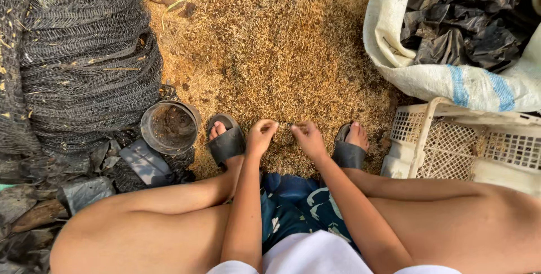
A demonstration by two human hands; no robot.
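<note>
**Fingers working a small dark piece over a heap of husks**

Between the two hands, just above the husk heap [270, 43], sits a small dark piece [288, 125], too tiny to identify. The left hand [260, 137] is curled, its fingertips pinched toward the piece; the right hand [307, 139] is likewise bent, its fingertips closing on the piece from the other side. Whether both truly grip it I cannot tell. It looks light and thin, probably something to pinch at its ends and not to squeeze hard.

The husks beneath are dry, golden-brown, loose and chaffy, spread across the ground from the near edge to the far one. The person squats, feet in dark rubbery sandals [227, 143] on either side of the hands. Toward the left edge stands a round, dull plastic pot [169, 127] with soil inside, beside scraps of black sheet and a bunched roll of black netting [84, 54], coarse and ribbed. At the right lie a white woven sack [451, 82] stuffed with crumpled black plastic, and a pale latticed crate [462, 144].
</note>
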